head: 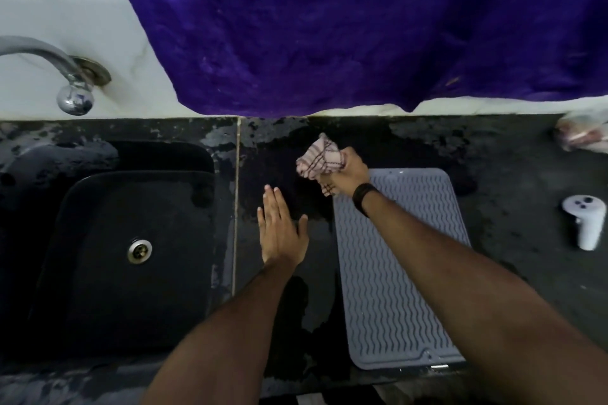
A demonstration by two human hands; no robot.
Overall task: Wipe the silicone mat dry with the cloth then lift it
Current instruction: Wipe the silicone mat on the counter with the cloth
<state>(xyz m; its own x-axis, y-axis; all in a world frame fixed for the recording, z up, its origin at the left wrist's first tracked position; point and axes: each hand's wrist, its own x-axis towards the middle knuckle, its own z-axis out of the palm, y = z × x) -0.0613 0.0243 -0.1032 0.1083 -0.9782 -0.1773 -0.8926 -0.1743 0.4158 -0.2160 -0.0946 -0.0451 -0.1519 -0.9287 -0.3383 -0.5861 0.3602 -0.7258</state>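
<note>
A grey silicone mat with wavy ridges lies flat on the dark counter, right of the sink. My right hand is shut on a bunched pink checked cloth, held at the mat's far left corner, mostly over the bare counter. My right forearm crosses the mat and hides part of it. My left hand is open with its fingers together, palm down over the wet counter just left of the mat, apart from it.
A black sink with a metal drain lies to the left, a chrome tap behind it. A purple cloth hangs on the back wall. A white controller and a plastic bag sit at the right.
</note>
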